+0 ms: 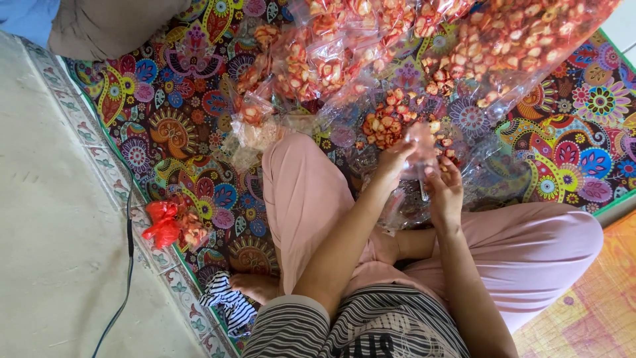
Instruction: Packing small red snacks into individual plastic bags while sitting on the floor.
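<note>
Small clear plastic bag point(420, 142) sits pinched between both hands just above the person's lap, over the pink trouser legs point(311, 192). Left hand point(396, 161) closes its fingers on the bag's upper left edge; right hand point(445, 192) grips the lower right side, fingers curled together around the film, with what looks like a thin pale stick or tool point(423, 189) hanging below it, too small to tell for sure. A few reddish-orange snack pieces show through the film.

By the look of it the bag is light, limp and slippery, so it likely needs holding at the gathered neck rather than the belly, where the brittle pieces could be crushed.

Just beyond the hands lies a loose heap of the same snack pieces point(387, 122) on clear film, and beyond that a pile of filled clear bags point(424, 40). Everything rests on a bright patterned mat point(172, 106). To the left, on the tiled border, lies a red plastic bundle point(162, 222), with a black cable point(126, 265) on the pale floor.
</note>
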